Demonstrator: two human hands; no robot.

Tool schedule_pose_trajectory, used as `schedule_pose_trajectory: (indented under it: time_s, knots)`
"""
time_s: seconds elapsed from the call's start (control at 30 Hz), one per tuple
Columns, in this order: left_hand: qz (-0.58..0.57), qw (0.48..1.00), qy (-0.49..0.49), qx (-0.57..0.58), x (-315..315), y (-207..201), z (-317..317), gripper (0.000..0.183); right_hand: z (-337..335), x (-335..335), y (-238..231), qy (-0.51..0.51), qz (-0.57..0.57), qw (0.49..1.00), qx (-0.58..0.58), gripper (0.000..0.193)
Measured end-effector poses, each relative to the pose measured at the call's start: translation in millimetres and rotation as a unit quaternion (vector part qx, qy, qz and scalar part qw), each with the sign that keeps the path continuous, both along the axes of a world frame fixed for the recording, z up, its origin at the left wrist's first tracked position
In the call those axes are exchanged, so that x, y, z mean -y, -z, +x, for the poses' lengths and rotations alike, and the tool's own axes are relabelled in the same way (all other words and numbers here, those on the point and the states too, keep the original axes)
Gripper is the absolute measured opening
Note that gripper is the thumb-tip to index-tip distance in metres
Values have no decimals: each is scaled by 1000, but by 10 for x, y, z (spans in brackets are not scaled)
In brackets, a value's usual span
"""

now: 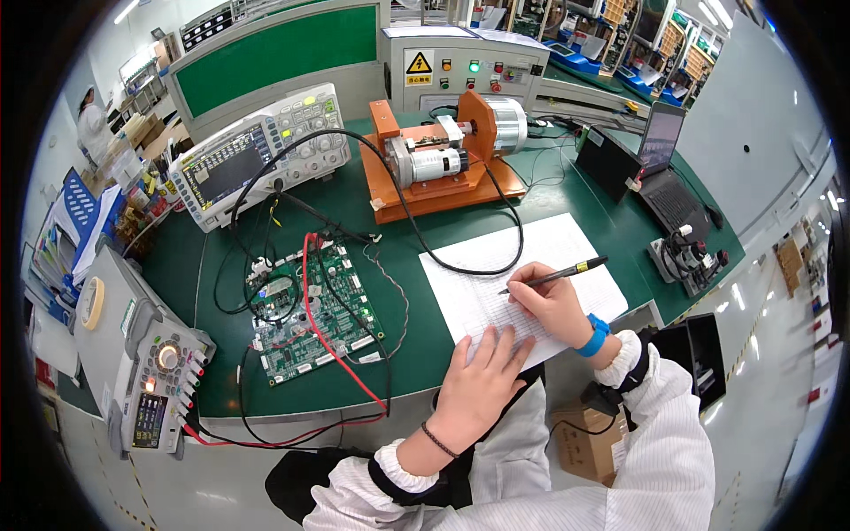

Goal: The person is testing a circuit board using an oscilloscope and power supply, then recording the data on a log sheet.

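Note:
My right hand (551,306) is closed around a black pen (567,271), its tip close to a printed sheet of paper (549,241) with a table of lines on it. Fingers spread, my left hand (482,385) rests flat on the sheet's near edge and holds nothing. A black cable (522,232) loops over the far part of the paper. Left of the sheet lies a green circuit board (354,305) with many connectors, and red and black leads (312,301) cross it.
An oscilloscope (239,164) stands at the back left, a bench power supply (159,380) at the near left. Behind the paper sits an orange motor rig (443,190). To the right are a laptop (668,190) and a small black device (686,261). A cardboard box (584,447) stands below the table.

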State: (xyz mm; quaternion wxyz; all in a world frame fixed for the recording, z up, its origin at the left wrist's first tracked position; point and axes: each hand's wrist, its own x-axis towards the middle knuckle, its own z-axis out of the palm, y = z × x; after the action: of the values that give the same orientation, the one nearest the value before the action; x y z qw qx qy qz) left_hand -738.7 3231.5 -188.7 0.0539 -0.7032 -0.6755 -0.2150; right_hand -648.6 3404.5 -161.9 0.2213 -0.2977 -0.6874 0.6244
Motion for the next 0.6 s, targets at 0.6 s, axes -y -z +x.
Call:
schedule_pose_trajectory:
  time_s: [0.6]
  knots:
    - [37,998,-1,-56,-56,69,-94,53,17,42,83,-16,208,977,40,10]
